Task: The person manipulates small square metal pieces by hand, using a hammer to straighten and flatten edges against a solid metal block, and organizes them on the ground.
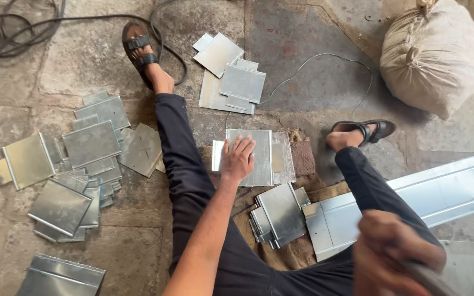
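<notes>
1. The stone floor (314,49) carries everything; the person sits on it with legs spread, a sandalled foot far left and another at right.
2. A long galvanised channel section (440,192) lies at right, running from the near middle out past the right edge, partly under the right leg.
3. A tied sack (434,49) stands at far right, well apart from the work.
4. The left hand (238,159) lies flat, fingers spread wide, pressing down on a folded sheet-metal piece (261,156) that rests on a brick (303,158) and burlap between the legs.
5. The right hand (393,255) is raised near the camera, blurred, closed round a tool handle (426,277); what kind of tool I cannot tell.
6. Judging by this, the step in hand is holding the piece steady for a blow; the next move would call for a strike on the edge, clear of the left fingers.
7. A heap of similar metal pieces (78,164) lies at left, a smaller stack (278,216) just near the work, more (231,77) at far middle.
8. Cables (23,27) trail at far left; a thin wire (325,57) loops beyond the work. Neither blocks the swing.
</notes>
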`<move>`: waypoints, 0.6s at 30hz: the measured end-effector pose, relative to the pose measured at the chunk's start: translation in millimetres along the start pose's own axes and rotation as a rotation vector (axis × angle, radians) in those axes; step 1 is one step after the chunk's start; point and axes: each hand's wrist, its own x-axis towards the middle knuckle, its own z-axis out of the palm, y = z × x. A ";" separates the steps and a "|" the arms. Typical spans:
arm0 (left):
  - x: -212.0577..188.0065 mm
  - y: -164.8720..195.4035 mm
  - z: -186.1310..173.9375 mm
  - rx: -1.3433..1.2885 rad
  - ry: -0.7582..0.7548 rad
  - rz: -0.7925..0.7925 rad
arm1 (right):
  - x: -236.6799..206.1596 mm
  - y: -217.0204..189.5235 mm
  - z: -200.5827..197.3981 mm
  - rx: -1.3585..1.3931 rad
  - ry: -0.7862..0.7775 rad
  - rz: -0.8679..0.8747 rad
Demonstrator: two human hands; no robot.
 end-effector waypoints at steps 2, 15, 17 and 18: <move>-1.5 1.6 1.3 0.001 -0.018 -0.012 | -45.0 38.9 6.5 -0.080 -0.110 0.192; -15.1 6.9 0.4 -0.016 0.006 -0.042 | -30.7 1.7 16.9 0.011 -0.064 0.982; -20.5 10.5 2.3 0.001 0.021 -0.024 | 3.8 -22.9 10.6 -0.014 -0.194 0.509; -21.9 11.5 3.7 0.003 0.003 -0.034 | 17.9 -24.7 7.7 -0.040 -0.105 0.397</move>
